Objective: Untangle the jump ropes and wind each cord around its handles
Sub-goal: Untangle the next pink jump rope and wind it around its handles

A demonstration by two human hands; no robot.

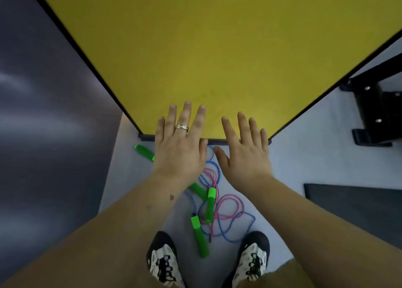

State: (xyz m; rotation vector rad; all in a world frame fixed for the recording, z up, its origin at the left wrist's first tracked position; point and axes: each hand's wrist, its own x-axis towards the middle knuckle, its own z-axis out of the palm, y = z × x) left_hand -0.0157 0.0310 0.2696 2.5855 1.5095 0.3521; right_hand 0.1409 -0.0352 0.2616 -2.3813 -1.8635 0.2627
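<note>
Both hands are stretched out in front with fingers straight and spread, palms down, holding nothing. The left hand (179,143) wears a ring (182,127) on one finger, and its fingertips overlap the near corner of the yellow worktop (217,48); whether they touch it cannot be told. The right hand (243,148) is just beside it, thumbs nearly meeting, its fingers likewise over the worktop's dark edge.

Below the hands, on the pale floor (289,163), lie the jump ropes, still tangled. A blue cord (233,222) and a pink cord (228,202) loop over each other in a loose heap between the forearms. Four green handles show: one handle (144,152) lies apart to the left near the worktop corner, partly hidden by the left hand; a second handle (198,189) peeks out from under the left wrist; a third handle (210,204) lies in the middle of the tangle; a fourth handle (199,236) lies nearest the person, between the shoes.

The left shoe (163,261) and right shoe (252,259), dark with white and black lacing, stand either side of the ropes. A dark mat (359,205) lies to the right, and a black metal frame (378,105) stands beyond it.
</note>
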